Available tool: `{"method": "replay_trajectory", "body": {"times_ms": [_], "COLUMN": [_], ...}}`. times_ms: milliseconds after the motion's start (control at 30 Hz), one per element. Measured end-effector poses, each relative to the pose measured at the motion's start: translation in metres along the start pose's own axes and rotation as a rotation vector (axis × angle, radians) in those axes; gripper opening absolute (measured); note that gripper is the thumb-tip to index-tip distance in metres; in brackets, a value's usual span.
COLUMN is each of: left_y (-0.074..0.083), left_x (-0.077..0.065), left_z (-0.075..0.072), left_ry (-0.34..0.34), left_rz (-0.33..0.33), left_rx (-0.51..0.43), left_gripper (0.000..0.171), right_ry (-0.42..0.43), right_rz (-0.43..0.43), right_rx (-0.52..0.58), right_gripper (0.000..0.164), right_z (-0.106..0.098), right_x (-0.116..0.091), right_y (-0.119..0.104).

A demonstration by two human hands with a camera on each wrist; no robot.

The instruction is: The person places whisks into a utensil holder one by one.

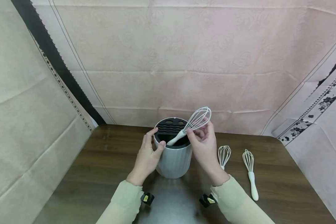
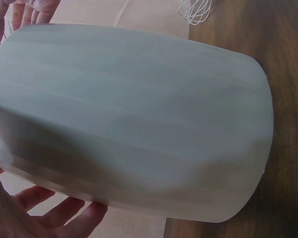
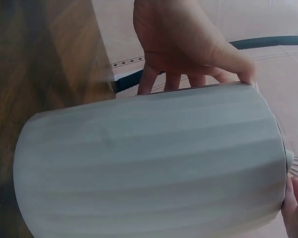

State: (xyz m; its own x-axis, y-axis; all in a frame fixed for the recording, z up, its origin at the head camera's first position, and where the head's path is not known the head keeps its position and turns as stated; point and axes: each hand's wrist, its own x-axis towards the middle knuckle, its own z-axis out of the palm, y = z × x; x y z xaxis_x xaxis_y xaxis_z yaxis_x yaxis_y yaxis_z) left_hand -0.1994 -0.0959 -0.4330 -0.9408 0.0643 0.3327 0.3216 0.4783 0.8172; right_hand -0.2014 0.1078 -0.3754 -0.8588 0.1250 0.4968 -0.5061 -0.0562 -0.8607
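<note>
A grey-white ribbed utensil holder [image 1: 173, 163] with a black slotted insert [image 1: 171, 125] stands upright near the table's back edge. My left hand [image 1: 147, 154] holds it from the left, thumb at the front rim and fingers along the side. Between the thumb and fingers of my right hand [image 1: 204, 147] is a white whisk [image 1: 177, 138], pinched near the base of its wires. The whisk leans, its handle end inside the holder's front opening and its wire head up to the right. In the right wrist view, the holder's wall [image 3: 149, 158] hides most of the whisk.
Two more white whisks lie on the brown wooden table [image 1: 114, 168] to the right: one [image 1: 224, 154] partly hidden by my right forearm, the other [image 1: 251, 177] farther right. Pale cloth [image 1: 184, 62] hangs behind the table and at both sides.
</note>
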Motion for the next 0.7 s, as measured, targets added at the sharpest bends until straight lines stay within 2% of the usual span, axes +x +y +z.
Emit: {"method": "replay_trajectory", "body": {"times_ms": [300,533,700], "left_y": [0.001,0.001,0.001], "left_x": [0.000,-0.001,-0.001], "left_z": [0.000,0.002,0.001], "left_ry": [0.005,0.010,0.009], "left_rz": [-0.004,0.001,0.000], "left_rx": [0.000,0.011,0.009], "left_gripper": [0.061,0.061,0.060], "right_ry": [-0.028,-0.062,-0.053], "right_rz": [0.000,0.016,0.036], "right_rx": [-0.020,-0.057,-0.060], "right_gripper": [0.071,0.070,0.072], "right_z": [0.000,0.008,0.009], "right_x": [-0.001,-0.005,-0.006], "right_y": [0.000,-0.031,-0.033]}}
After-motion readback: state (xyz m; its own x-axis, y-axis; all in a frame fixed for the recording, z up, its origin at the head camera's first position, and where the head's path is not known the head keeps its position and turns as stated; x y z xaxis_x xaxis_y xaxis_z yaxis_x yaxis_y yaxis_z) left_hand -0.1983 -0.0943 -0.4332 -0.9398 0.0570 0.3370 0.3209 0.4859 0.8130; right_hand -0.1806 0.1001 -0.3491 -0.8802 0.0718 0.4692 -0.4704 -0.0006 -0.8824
